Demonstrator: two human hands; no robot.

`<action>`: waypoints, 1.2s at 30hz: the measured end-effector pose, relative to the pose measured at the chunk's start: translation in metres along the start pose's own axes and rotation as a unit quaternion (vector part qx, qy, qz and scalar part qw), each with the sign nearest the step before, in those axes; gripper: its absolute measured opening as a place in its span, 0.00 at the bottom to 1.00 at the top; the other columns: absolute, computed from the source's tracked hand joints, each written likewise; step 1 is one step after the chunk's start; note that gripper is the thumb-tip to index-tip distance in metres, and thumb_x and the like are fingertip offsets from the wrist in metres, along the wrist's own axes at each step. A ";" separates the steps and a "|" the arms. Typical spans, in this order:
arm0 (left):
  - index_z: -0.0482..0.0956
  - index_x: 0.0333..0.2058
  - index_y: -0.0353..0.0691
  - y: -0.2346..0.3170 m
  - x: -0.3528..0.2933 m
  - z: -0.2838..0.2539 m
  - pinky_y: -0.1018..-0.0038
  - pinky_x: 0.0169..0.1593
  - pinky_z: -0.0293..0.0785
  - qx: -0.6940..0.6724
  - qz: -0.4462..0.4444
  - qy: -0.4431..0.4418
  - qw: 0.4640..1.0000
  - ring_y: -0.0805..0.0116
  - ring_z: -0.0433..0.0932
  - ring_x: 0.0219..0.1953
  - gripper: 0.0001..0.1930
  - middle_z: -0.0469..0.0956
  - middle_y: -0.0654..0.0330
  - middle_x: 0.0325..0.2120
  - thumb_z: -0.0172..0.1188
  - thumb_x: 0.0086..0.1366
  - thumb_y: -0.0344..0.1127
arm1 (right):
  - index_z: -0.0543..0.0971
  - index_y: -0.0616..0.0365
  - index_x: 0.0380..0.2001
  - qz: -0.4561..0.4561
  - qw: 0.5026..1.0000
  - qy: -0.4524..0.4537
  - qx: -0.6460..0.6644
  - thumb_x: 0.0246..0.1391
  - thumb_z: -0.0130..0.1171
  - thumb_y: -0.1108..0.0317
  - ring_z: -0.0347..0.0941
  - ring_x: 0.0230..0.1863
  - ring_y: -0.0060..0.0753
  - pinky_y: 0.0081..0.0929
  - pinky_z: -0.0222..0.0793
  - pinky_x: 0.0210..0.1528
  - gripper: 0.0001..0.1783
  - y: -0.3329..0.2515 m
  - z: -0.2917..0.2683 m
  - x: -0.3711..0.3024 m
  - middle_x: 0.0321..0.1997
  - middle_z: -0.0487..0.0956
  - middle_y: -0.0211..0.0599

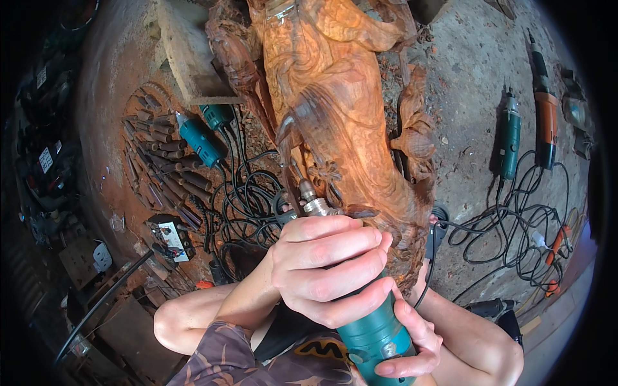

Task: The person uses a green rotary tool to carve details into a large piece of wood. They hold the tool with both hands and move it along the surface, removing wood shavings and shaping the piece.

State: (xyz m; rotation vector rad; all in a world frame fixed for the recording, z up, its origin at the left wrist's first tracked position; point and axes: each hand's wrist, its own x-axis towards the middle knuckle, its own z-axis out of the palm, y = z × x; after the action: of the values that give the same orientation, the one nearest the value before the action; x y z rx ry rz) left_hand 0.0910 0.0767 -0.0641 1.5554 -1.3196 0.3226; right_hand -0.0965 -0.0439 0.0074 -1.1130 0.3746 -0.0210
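A green die grinder (376, 331) slants up and left from my lap. My left hand (328, 267) wraps over its front part, fingers closed round it just behind the metal collar (318, 206). Farther back, my right hand (417, 341) grips the green body from the right side. The bit (298, 171) at the tool's tip points into a recess of a large reddish-brown wood carving (347, 122), beside a small flower-like carved detail (325, 172). I cannot tell whether the bit touches the wood. The carving has flowing, robe-like folds and lies between my bent legs.
Left of the carving are many brown rod-like pieces (170, 164), another green grinder (198, 140), tangled black cords (248, 199) and a power strip (172, 241). On the right floor lie a green grinder (510, 135), an orange-and-black power tool (546, 119) and looped cords (505, 238). A block (187, 51) stands far left.
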 end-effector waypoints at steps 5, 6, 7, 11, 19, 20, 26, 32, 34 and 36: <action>0.81 0.44 0.47 -0.003 0.000 0.003 0.70 0.43 0.81 0.001 0.019 0.015 1.000 0.64 0.85 0.39 0.18 0.82 0.64 0.39 0.74 0.54 0.27 | 0.51 0.59 0.76 0.212 0.968 -0.057 0.124 0.59 0.50 0.90 0.59 0.77 0.21 0.12 0.68 0.71 0.44 -0.027 -0.012 -0.001 0.77 0.63 0.39; 0.81 0.44 0.47 -0.003 0.000 0.003 0.70 0.43 0.81 0.002 0.019 0.015 1.000 0.64 0.85 0.39 0.19 0.82 0.64 0.39 0.74 0.54 0.27 | 0.51 0.58 0.77 0.175 0.976 -0.075 0.102 0.59 0.50 0.90 0.58 0.77 0.20 0.11 0.68 0.71 0.44 -0.024 -0.013 -0.001 0.77 0.63 0.39; 0.81 0.44 0.47 -0.002 0.000 0.003 0.70 0.43 0.81 -0.001 0.012 0.013 1.000 0.64 0.85 0.39 0.19 0.82 0.64 0.39 0.74 0.54 0.27 | 0.52 0.58 0.76 0.217 0.967 -0.048 0.126 0.59 0.50 0.90 0.60 0.76 0.20 0.10 0.69 0.69 0.44 -0.027 -0.013 0.003 0.77 0.63 0.40; 0.74 0.48 0.55 0.008 0.002 -0.006 0.72 0.37 0.83 0.035 -0.039 -0.068 0.996 0.69 0.84 0.39 0.31 0.76 0.70 0.41 0.80 0.50 0.22 | 0.56 0.57 0.75 0.495 0.797 0.161 0.307 0.66 0.48 0.83 0.71 0.68 0.21 0.11 0.80 0.56 0.36 -0.051 -0.005 0.023 0.72 0.69 0.43; 0.75 0.47 0.54 0.007 0.004 -0.008 0.71 0.36 0.84 0.039 -0.037 -0.073 0.996 0.68 0.84 0.39 0.30 0.77 0.68 0.41 0.79 0.49 0.21 | 0.64 0.49 0.56 0.088 0.981 0.167 0.046 0.59 0.61 0.65 0.79 0.57 0.48 0.37 0.81 0.46 0.25 0.026 -0.001 0.002 0.65 0.72 0.57; 0.75 0.47 0.54 0.006 0.005 -0.008 0.71 0.36 0.84 0.039 -0.035 -0.075 0.996 0.68 0.84 0.39 0.30 0.77 0.68 0.41 0.79 0.49 0.21 | 0.65 0.46 0.51 -0.071 0.986 0.144 -0.041 0.54 0.68 0.64 0.78 0.58 0.56 0.46 0.80 0.51 0.26 0.042 0.000 0.005 0.65 0.72 0.61; 0.76 0.46 0.53 0.003 0.007 -0.002 0.71 0.37 0.84 0.030 -0.031 -0.069 0.997 0.66 0.84 0.39 0.30 0.77 0.67 0.41 0.79 0.47 0.20 | 0.65 0.44 0.46 -0.253 0.946 0.174 -0.102 0.48 0.75 0.62 0.77 0.59 0.63 0.55 0.78 0.56 0.29 0.051 0.022 -0.002 0.65 0.71 0.66; 0.78 0.44 0.52 0.002 0.009 -0.004 0.70 0.38 0.84 0.030 -0.031 -0.082 0.996 0.65 0.84 0.39 0.28 0.78 0.65 0.41 0.79 0.47 0.19 | 0.66 0.43 0.41 -0.274 0.938 0.192 -0.094 0.43 0.81 0.61 0.76 0.60 0.69 0.62 0.77 0.61 0.31 0.055 0.028 -0.004 0.64 0.70 0.69; 0.79 0.44 0.52 0.001 0.009 -0.002 0.71 0.38 0.84 0.029 -0.027 -0.077 0.996 0.65 0.84 0.39 0.28 0.79 0.66 0.41 0.78 0.48 0.19 | 0.65 0.44 0.42 -0.282 0.936 0.192 -0.089 0.43 0.81 0.62 0.76 0.60 0.68 0.62 0.78 0.61 0.32 0.058 0.027 -0.004 0.64 0.70 0.69; 0.79 0.44 0.52 0.000 0.007 -0.002 0.71 0.38 0.83 0.027 -0.019 -0.078 0.996 0.66 0.84 0.38 0.27 0.79 0.66 0.40 0.78 0.48 0.19 | 0.65 0.44 0.42 -0.276 0.932 0.208 -0.109 0.43 0.81 0.64 0.77 0.60 0.65 0.58 0.79 0.59 0.32 0.061 0.028 -0.009 0.63 0.71 0.67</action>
State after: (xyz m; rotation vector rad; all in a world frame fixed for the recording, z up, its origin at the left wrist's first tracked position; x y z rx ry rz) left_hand 0.0942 0.0747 -0.0578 1.6773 -1.4085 0.2181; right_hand -0.1063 0.0100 -0.0329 -1.4082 0.4358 -0.7397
